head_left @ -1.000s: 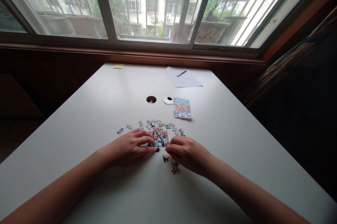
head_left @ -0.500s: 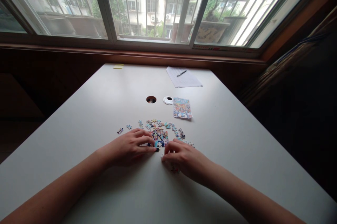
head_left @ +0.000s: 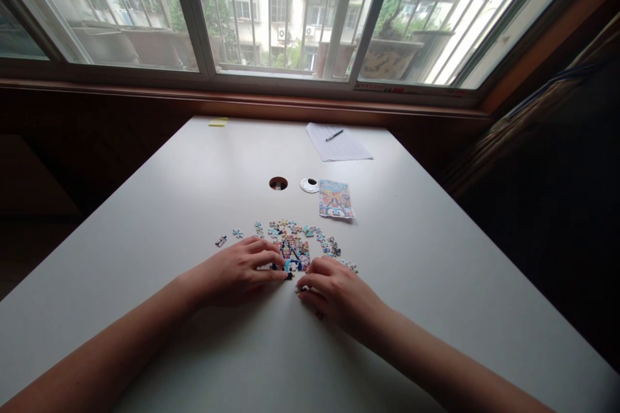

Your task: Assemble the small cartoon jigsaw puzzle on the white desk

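Note:
A partly joined jigsaw puzzle [head_left: 296,250] with a colourful print lies flat on the white table, its left part hidden by fingers. My left hand [head_left: 242,267] rests at its lower left side, fingers stretched out and apart, fingertips on the puzzle edge. The thumb tip touches a dark puzzle piece [head_left: 290,276] just below the joined part. Close to the lower right corner, my right hand [head_left: 334,287] is closed in a pinch on a small puzzle piece [head_left: 298,290], mostly covered by the fingers. Another loose piece [head_left: 320,315] shows partly beneath this hand.
Loose puzzle pieces [head_left: 322,242] lie in an arc around the joined part. Behind are a picture sheet [head_left: 336,198], a round cover [head_left: 309,185] and a table hole [head_left: 278,184]. Farther back lie papers [head_left: 339,148] with a pen [head_left: 334,135], and yellow notes [head_left: 217,122].
My right hand has shifted and turned slightly, its fingers drawn closer together around the small piece. More of the loose pieces under it are now covered. My left hand has stayed in place.

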### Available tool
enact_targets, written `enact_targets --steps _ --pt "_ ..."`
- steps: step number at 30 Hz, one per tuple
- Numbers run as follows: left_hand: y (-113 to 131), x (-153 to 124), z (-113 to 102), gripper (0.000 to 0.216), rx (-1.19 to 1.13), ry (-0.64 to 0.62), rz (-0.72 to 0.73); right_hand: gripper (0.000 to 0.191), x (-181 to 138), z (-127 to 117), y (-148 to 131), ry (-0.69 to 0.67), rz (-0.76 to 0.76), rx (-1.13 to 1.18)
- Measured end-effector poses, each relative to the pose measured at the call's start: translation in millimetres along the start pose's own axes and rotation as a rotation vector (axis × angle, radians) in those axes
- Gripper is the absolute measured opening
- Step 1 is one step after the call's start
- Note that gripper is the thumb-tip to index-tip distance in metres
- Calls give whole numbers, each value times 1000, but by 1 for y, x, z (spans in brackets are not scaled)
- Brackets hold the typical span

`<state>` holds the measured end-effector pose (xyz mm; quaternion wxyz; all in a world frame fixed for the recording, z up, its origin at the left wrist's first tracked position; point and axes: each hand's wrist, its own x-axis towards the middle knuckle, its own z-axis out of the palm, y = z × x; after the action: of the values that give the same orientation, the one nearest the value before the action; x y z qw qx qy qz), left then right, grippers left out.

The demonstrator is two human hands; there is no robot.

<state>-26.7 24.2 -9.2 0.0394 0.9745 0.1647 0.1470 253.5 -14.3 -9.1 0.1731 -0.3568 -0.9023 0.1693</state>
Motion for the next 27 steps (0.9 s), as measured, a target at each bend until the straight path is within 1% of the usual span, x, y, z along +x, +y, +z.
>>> enact_targets --steps 6,12,17,20,27 --pt "0 0 -1 43 -1 -23 -6 13 5 0 -1 -45 20 7" --pt "1 2 -2 42 2 -27 -4 10 9 -5 -1 -106 50 30" --pt "2 1 -3 43 1 -4 -4 17 11 -6 3 -120 81 87" --pt "2 1 -3 44 -1 -6 -4 18 10 -4 5 -108 93 96" --pt "2 2 -4 43 2 3 7 15 9 4 10 -12 62 4"
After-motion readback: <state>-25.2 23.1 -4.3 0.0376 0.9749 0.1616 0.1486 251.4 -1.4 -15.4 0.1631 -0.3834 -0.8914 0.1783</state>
